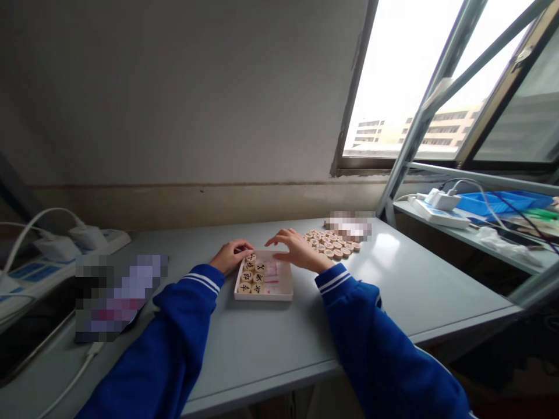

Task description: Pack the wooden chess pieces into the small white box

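A shallow white box point(285, 286) lies on the desk, with several round wooden Chinese chess pieces point(247, 277) in rows along its left side. Black characters mark their faces. At the box's far left corner is my left hand point(230, 256), its thumb and fingers curled in around the edge beside the farthest piece. Over the far right part of the box hovers my right hand point(296, 249), thumb and fingers apart, with nothing visible between them. Beyond it, more wooden pieces point(334, 244) lie close together on the desk, partly hidden by this hand.
A blurred-out box-like thing point(349, 226) sits behind the loose pieces. To the left lie a phone point(126, 291) with a cable and a power strip point(116, 240) with chargers. A side shelf at right holds another power strip point(439, 212) and a blue tray point(476, 203).
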A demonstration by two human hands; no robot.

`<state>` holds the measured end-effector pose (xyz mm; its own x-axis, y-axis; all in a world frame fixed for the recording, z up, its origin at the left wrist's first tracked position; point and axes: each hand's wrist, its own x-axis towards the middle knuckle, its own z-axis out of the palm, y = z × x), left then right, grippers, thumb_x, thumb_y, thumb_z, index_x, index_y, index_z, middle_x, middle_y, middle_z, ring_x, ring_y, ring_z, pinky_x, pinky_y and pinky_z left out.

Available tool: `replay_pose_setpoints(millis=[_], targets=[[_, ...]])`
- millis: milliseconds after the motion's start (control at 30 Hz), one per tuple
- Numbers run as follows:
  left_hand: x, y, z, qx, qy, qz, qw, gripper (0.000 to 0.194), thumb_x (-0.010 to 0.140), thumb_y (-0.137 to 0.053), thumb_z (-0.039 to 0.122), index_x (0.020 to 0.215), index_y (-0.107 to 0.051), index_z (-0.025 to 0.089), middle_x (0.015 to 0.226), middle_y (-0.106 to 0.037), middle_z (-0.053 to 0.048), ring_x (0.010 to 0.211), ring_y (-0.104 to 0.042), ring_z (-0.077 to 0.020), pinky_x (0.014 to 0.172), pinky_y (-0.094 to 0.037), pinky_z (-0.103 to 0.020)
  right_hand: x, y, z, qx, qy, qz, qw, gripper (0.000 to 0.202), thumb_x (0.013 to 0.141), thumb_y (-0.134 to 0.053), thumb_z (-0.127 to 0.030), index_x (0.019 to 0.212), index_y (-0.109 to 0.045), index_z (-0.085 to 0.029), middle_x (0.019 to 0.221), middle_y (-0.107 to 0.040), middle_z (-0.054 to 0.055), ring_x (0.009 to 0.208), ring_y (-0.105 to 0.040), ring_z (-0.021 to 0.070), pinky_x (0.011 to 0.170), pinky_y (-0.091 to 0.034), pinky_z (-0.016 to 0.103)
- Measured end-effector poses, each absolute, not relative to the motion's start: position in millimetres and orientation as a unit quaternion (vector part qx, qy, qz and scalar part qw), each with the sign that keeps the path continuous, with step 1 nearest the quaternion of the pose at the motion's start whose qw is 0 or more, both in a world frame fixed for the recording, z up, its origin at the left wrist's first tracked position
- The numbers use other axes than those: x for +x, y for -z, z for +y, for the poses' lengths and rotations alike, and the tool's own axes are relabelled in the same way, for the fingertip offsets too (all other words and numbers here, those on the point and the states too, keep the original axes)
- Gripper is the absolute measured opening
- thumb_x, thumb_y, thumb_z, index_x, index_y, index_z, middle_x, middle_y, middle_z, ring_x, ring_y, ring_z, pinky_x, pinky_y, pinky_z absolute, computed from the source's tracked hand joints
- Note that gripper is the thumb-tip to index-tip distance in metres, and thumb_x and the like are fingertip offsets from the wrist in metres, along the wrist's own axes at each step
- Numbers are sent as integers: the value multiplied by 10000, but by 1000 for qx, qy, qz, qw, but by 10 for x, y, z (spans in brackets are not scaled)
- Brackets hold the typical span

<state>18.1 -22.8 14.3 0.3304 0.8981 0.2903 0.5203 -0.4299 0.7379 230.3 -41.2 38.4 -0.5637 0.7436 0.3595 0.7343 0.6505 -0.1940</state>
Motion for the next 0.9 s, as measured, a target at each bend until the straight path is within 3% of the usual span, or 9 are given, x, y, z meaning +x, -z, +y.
replay_pose_setpoints(millis=[100, 233, 467, 767, 900], targets=[[180, -147, -227, 774, -346, 449, 281, 281, 650, -502, 397, 680, -617, 142, 774, -645, -52, 784, -567, -193, 745, -435, -291, 2134, -341, -496, -363, 3, -918, 162, 338, 722, -597, -294, 1057, -557, -277, 997, -524, 47, 906, -436, 185, 742, -334, 310], [171, -161, -226, 778, -340, 445, 285, 295, 655, -494, 407, 676, -613, 137, 766, -642, -48, 778, -566, -196, 744, -430, -289, 2119, -324, -543, -358, 6, -921, 155, 249, 738, -574, -274, 987, -595, -274, 985, -536, 37, 893, -444, 179, 736, -324, 306], [173, -172, -238, 776, -339, 446, 289, 292, 648, -492, 412, 665, -598, 140, 780, -639, -54, 794, -561, -202, 745, -425, -292, 2112, -323, -561, -350, -22, -924, 151, 285, 690, -617, -389, 950, -603, -273, 973, -542, 33, 877, -454, 184, 745, -323, 317], [176, -165, -243, 769, -328, 453, 310, 315, 650, -488, 411, 706, -600, 122, 810, -637, -71, 789, -563, -204, 738, -420, -297, 2551, -589, -458, -463, -16, -857, 228, 240, 738, -559, -391, 915, -591, -232, 965, -517, 52, 957, -420, 200, 793, -346, 333], [171, -149, -230, 767, -331, 453, 310, 306, 651, -490, 411, 694, -592, 125, 816, -634, -75, 798, -560, -207, 742, -416, -299, 2799, -530, -390, -513, 1, -845, 152, 252, 717, -569, -395, 910, -595, -235, 940, -513, 55, 936, -425, 220, 775, -362, 345]])
